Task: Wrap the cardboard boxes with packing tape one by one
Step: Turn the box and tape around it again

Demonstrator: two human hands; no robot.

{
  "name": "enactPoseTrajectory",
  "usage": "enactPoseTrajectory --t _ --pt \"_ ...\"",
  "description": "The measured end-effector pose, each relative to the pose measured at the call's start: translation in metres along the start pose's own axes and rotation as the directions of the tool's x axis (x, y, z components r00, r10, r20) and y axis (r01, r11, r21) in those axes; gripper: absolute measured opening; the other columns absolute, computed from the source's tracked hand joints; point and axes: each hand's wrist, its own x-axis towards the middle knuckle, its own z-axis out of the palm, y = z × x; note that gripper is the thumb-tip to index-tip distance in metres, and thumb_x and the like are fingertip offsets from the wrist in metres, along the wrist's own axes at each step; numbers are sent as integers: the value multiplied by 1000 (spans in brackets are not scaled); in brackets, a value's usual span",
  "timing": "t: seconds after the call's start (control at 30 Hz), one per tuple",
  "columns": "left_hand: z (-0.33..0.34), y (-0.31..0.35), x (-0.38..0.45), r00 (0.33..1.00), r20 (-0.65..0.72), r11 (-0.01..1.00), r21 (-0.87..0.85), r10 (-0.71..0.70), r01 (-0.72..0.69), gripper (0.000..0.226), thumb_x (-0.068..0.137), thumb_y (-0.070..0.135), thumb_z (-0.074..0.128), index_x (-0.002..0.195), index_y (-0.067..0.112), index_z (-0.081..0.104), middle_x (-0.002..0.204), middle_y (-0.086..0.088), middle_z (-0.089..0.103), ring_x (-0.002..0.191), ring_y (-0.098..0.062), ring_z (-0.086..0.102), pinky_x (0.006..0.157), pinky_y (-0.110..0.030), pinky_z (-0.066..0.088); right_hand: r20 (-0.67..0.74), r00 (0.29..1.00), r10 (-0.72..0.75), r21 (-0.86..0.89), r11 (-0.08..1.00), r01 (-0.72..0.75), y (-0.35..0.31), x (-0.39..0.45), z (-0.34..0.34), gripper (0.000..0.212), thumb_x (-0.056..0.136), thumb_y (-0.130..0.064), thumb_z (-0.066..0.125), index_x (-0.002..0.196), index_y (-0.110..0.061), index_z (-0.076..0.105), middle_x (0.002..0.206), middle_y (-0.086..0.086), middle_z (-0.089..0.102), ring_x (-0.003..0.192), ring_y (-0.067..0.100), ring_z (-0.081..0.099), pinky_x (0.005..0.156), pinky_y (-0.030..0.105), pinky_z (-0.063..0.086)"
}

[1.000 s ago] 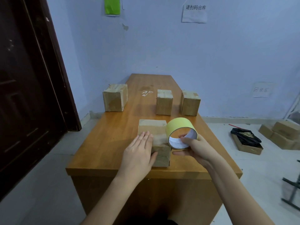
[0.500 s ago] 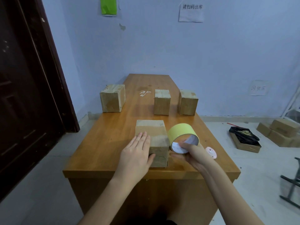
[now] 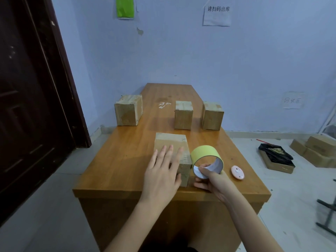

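A cardboard box [image 3: 171,144] lies near the front edge of the wooden table [image 3: 127,157]. My left hand [image 3: 163,171] presses flat on its top with straight fingers. A wide yellow-green roll of packing tape [image 3: 205,151] stands against the box's right side, low by the tabletop. My right hand [image 3: 211,179] grips the roll, with the thumb inside its white core. Three more cardboard boxes stand farther back: one on the left [image 3: 128,112], one in the middle [image 3: 183,115], one on the right [image 3: 212,115].
A small pink oval object [image 3: 237,172] lies on the table right of the tape. On the floor at right sit an open box with a black bag [image 3: 276,158] and stacked cartons [image 3: 316,151]. A dark door [image 3: 27,106] fills the left side.
My right hand has lowered the tape roll down along the box's right side towards the tabletop. The pink object came into view. My left hand stayed on the box.
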Motion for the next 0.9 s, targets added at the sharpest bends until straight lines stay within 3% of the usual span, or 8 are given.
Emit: enactPoseTrajectory --t 0.1,0.23,0.33,0.4,0.5,0.6,0.7,0.9 --pt "-3 1 -1 999 40 1000 1 -12 12 61 78 35 72 133 22 51 136 -8 52 128 -28 46 107 -40 29 -5 1000 -23 -41 999 23 2 1 2 11 91 -9 61 84 -9 53 88 16 57 60 22 63 51 33 55" --pt "-7 11 12 998 55 993 115 -14 8 58 91 49 47 141 22 38 152 -11 26 143 -30 11 112 -40 -6 -14 1000 -22 -51 998 21 1 0 2 10 92 -11 62 85 -9 54 90 16 59 58 20 66 52 31 56" --pt "0 30 19 998 49 994 103 39 -44 73 93 50 42 149 11 15 156 -15 4 144 -30 -5 114 -41 -8 7 1000 -26 -45 999 26 1 -1 1 10 92 -10 61 85 -9 53 91 18 62 60 21 68 52 32 56" --pt "9 35 18 996 81 993 103 45 -54 70 99 39 37 149 8 -1 157 -13 0 144 -28 -3 113 -38 -5 2 1000 -21 -58 998 21 1 -1 1 10 92 -11 61 85 -9 54 95 19 63 62 23 69 53 32 56" --pt "12 31 20 998 39 998 36 54 -55 65 99 32 39 149 10 5 157 -9 6 145 -23 5 111 -32 -3 -2 1000 -15 -61 998 15 0 0 0 9 92 -11 62 86 -8 55 93 19 62 62 24 67 53 32 56" --pt "4 13 19 1000 -13 983 -184 20 -22 66 96 38 44 150 20 10 157 3 8 144 -12 8 107 -24 0 12 1000 -16 -50 999 17 0 -1 0 10 92 -10 60 86 -8 53 85 16 60 57 21 66 53 31 56" --pt "0 -12 9 999 -5 998 -36 50 -50 70 95 50 37 149 19 4 155 3 -1 143 -12 -1 110 -27 -10 10 1000 -19 -37 999 19 -1 -2 1 11 92 -8 60 84 -8 52 82 15 59 53 17 65 50 30 55" --pt "4 -22 7 997 34 997 0 73 -73 59 97 37 44 148 20 19 154 3 22 141 -9 17 107 -21 0 14 1000 7 5 1000 -7 -3 -7 6 9 91 -7 62 89 -7 53 93 16 61 62 22 70 52 29 57"
